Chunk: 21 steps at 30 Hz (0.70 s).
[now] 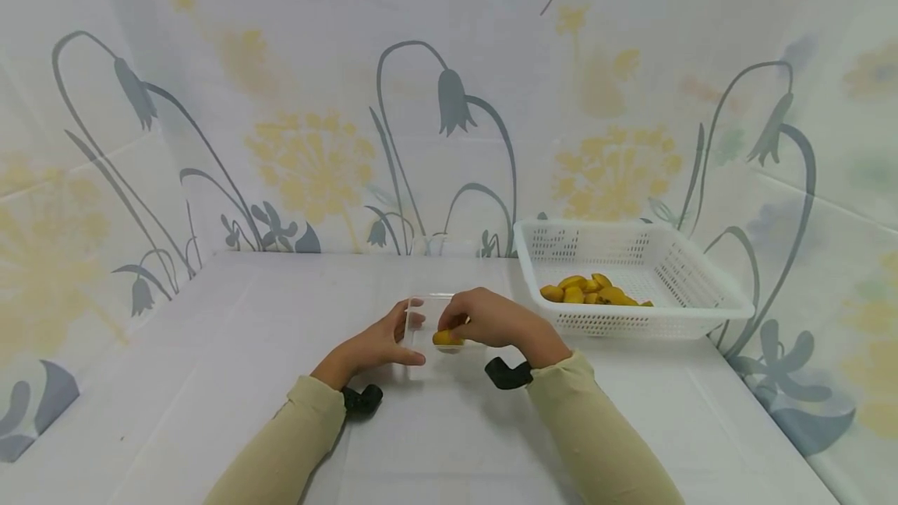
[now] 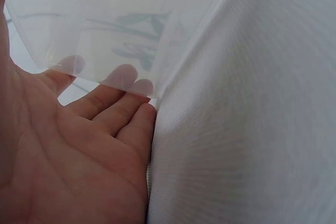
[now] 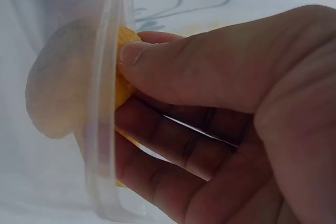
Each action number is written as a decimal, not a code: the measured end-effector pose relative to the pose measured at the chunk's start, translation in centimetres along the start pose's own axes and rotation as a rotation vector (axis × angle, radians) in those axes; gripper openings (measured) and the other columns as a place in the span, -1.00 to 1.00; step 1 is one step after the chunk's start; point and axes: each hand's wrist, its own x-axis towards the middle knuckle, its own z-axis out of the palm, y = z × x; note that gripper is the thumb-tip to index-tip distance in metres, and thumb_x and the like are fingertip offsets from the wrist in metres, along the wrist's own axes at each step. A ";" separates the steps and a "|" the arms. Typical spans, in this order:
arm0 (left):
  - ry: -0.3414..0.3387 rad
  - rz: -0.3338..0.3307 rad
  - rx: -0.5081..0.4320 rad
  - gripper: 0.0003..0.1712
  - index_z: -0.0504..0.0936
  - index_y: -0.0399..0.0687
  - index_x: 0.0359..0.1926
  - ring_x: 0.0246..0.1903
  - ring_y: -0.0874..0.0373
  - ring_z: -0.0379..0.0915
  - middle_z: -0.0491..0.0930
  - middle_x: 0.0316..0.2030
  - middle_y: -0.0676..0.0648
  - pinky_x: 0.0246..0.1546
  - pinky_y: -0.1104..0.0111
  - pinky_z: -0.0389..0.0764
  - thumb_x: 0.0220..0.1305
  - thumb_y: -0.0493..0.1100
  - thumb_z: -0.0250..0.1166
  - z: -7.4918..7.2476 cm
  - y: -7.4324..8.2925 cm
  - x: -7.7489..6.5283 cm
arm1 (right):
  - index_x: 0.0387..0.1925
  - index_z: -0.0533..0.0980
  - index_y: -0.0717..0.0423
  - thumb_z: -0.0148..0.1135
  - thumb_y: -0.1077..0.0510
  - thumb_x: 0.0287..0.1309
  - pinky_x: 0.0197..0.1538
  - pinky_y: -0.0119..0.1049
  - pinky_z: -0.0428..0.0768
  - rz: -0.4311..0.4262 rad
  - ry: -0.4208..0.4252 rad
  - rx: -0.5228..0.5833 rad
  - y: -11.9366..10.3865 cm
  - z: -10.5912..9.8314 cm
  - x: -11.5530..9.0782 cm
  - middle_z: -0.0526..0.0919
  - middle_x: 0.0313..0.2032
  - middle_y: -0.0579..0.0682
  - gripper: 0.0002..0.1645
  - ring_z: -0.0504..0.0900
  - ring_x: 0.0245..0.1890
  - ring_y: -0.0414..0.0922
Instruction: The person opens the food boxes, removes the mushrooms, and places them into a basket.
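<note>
A clear plastic box (image 1: 436, 371) stands on the white tablecloth between the hands. My left hand (image 1: 372, 343) rests against its left side, thumb and fingers spread; in the left wrist view, fingertips (image 2: 123, 75) show through the plastic. My right hand (image 1: 494, 319) reaches over the box from the right. Between thumb and fingers it pinches a small, rounded yellow fruit-like piece (image 3: 126, 38), most of which shows blurred through the box wall (image 3: 107, 40) in the right wrist view. More yellow (image 3: 123, 183) shows below it, partly hidden by the fingers.
A white perforated basket (image 1: 708, 310) stands at the back right, with several similar yellow pieces (image 1: 582, 287) heaped near its front. Behind the table hangs a pale curtain (image 1: 449, 14) printed with flowers. Dark wrist bands (image 1: 508, 374) sit at both cuffs.
</note>
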 end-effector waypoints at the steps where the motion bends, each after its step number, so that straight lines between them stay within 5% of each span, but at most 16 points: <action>1: -0.001 -0.001 0.000 0.12 -0.08 0.05 0.47 0.50 -0.08 -0.09 0.16 0.44 -0.23 0.47 0.01 0.01 0.08 -0.10 0.48 0.0 0.0 0.0 | -0.18 0.69 -0.08 0.26 0.16 0.22 -0.07 -0.35 0.59 -0.004 0.001 0.001 -0.1 -0.1 -0.1 0.65 -0.26 -0.24 -0.83 0.59 -0.24 -0.30; 21: 0.004 -0.003 0.001 0.12 -0.09 0.04 0.47 0.50 -0.08 -0.08 0.16 0.44 -0.24 0.47 0.04 0.02 0.07 -0.12 0.48 0.1 0.2 -0.1 | -0.17 0.65 -0.14 0.26 0.13 0.24 -0.11 -0.35 0.60 0.022 0.107 0.018 0.4 -3.0 -2.2 0.65 -0.17 -0.23 -0.85 0.59 -0.20 -0.26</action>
